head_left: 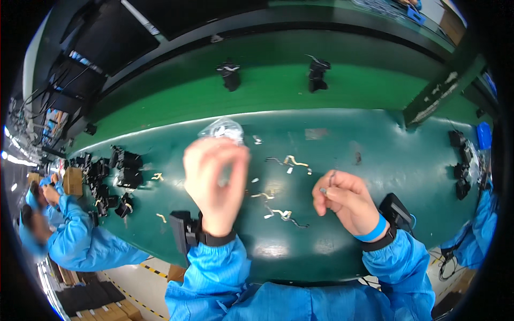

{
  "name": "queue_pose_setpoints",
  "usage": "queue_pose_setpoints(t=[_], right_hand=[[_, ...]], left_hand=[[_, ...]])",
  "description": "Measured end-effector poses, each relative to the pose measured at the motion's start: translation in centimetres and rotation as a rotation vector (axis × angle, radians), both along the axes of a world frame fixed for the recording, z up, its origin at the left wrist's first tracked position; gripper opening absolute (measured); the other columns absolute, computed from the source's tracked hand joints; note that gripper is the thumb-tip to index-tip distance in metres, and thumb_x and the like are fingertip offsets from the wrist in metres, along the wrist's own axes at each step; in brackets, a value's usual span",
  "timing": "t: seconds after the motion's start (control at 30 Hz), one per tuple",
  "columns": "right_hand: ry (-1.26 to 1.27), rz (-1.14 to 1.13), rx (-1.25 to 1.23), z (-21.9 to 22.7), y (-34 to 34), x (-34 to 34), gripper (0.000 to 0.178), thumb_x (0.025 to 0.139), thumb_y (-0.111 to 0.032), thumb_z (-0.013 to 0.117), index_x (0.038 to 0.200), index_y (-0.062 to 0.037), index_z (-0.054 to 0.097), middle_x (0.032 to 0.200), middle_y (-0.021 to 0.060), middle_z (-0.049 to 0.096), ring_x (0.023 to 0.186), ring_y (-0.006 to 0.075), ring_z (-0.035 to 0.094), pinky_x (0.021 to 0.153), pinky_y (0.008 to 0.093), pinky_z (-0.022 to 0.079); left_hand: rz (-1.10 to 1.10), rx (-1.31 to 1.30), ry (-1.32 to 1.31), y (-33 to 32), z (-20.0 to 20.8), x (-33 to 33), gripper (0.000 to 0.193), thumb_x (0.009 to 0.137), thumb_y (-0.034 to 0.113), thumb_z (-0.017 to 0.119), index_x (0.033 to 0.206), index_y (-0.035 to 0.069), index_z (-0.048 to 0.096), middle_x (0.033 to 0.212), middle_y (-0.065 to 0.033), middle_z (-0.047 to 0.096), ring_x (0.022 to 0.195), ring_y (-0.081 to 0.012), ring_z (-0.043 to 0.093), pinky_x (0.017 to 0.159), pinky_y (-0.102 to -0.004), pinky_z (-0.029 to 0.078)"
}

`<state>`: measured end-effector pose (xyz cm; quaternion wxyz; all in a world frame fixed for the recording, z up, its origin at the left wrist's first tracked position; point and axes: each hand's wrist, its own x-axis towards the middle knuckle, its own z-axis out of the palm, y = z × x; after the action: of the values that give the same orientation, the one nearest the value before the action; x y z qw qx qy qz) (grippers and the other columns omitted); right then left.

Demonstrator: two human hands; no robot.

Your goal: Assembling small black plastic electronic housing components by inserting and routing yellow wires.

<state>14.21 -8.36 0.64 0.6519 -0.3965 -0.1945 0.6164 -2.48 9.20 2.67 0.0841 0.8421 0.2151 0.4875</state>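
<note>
My left hand (214,176) hovers over the green table (300,131), its fingers curled and smeared by motion; what lies inside them, if anything, does not show. Just beyond it is a clear plastic bag (227,127) with white pieces inside, partly hidden by the hand. My right hand (348,200) is closed in a pinch, with a small grey piece (323,190) at the fingertips. Between the hands lie short wire harnesses with yellow and black leads: one harness (289,160) farther off, another harness (284,214) nearer me, and a yellow lead (263,196).
Black parts (126,166) are clustered at the left, and more black parts (461,179) lie at the far right. Two black units (230,76) stand on the green ledge behind. A green post (439,96) rises at back right. Co-workers in blue sleeves (80,230) sit at both sides.
</note>
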Motion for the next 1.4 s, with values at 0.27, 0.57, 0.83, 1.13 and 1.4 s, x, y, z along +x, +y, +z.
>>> queue_pose_setpoints(t=[0.27,0.57,0.83,1.13,1.4], right_hand=[[0.306,0.263,0.07,-0.9,-0.2,1.0,0.017,0.095,-0.016,0.054,0.1,0.0001,0.057,0.095,0.0122,0.066,0.092,0.022,0.067,0.085,0.0327,0.052],[0.202,0.283,0.099,-0.3,0.1,0.8,0.018,0.098,-0.02,0.054,0.101,-0.0019,0.056,0.092,0.008,0.065,0.086,0.0166,0.064,0.08,0.0293,0.051],[-1.337,-0.861,-0.176,0.5,-6.5,11.6,0.021,0.077,-0.006,0.067,0.094,-0.0043,0.056,0.094,0.0091,0.057,0.085,0.0206,0.059,0.075,0.0323,0.05],[-2.015,-1.085,-1.642,-2.9,-22.3,24.3,0.078,0.064,-0.039,0.079,0.12,0.0043,0.047,0.119,0.0217,0.056,0.124,0.0385,0.045,0.111,0.0551,0.026],[-1.703,-1.334,-0.83,1.3,-17.7,19.6,0.059,0.067,-0.027,0.081,0.109,0.0041,0.053,0.098,0.0187,0.063,0.09,0.0331,0.063,0.08,0.0414,0.052]], left_hand=[[-0.474,-0.101,0.142,-5.7,0.1,2.0,0.027,0.061,0.006,0.08,0.087,0.009,0.073,0.087,-0.0039,0.072,0.074,-0.0181,0.068,0.063,-0.0287,0.046],[-0.37,-0.115,0.186,-6.7,1.6,1.5,0.02,0.064,0.001,0.075,0.082,0.006,0.067,0.081,-0.006,0.069,0.07,-0.0225,0.063,0.067,-0.0333,0.046],[-0.277,-0.686,-0.078,-6.1,-0.7,-0.6,0.003,0.088,0.001,0.058,0.089,0.0,0.056,0.089,-0.0093,0.058,0.082,-0.0164,0.054,0.075,-0.0266,0.043],[-0.274,-0.901,-0.335,-6.5,-0.7,0.8,0.007,0.096,0.008,0.053,0.093,0.002,0.053,0.089,-0.0065,0.056,0.082,-0.0133,0.053,0.077,-0.0272,0.043],[-0.369,-0.931,-0.325,-6.2,-1.4,-0.6,0.039,0.095,0.004,0.055,0.13,0.005,0.038,0.102,-0.0116,0.061,0.09,-0.0177,0.057,0.08,-0.0284,0.046]])
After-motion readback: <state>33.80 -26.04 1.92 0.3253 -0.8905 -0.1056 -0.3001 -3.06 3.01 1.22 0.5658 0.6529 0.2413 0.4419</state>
